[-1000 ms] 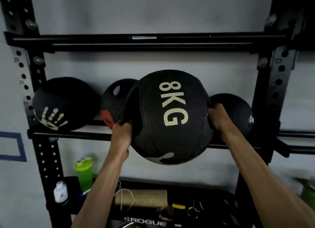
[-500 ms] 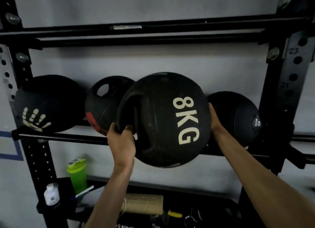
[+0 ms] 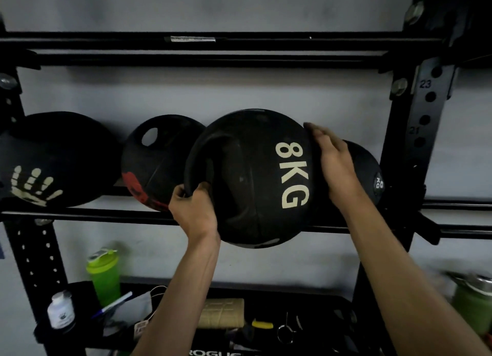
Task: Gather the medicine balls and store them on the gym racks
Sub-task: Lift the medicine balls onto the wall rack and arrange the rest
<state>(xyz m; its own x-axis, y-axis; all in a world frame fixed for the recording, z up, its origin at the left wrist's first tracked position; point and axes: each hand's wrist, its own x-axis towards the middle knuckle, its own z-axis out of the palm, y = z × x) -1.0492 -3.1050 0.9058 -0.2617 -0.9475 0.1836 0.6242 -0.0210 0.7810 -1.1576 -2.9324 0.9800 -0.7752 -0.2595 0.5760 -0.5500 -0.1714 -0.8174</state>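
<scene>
Head view: settling the 8 kg ball (image 3: 253, 180) onto the rack's middle rails (image 3: 106, 213).
Left hand (image 3: 195, 212) curls round the ball's side handle. Right hand (image 3: 336, 166) lies flat, fingers straight and together, against its right flank. The ball appears seated right of centre, between a handled ball (image 3: 157, 164) and a smaller ball (image 3: 370, 174) near the right end. Next, likely: confirm it rests steady, then let go.

The 8KG medicine ball (image 3: 253, 180) fills the slot between the handled ball (image 3: 157, 164) and the small ball (image 3: 366, 166), overlapping both in our view. Our right hand (image 3: 335, 166) lies in the narrow gap beside the small ball, with the right upright (image 3: 418, 108) just beyond. We see bare wall (image 3: 239, 89) above the balls, under the upper rails (image 3: 213, 60), and below the front rail (image 3: 106, 214).
</scene>
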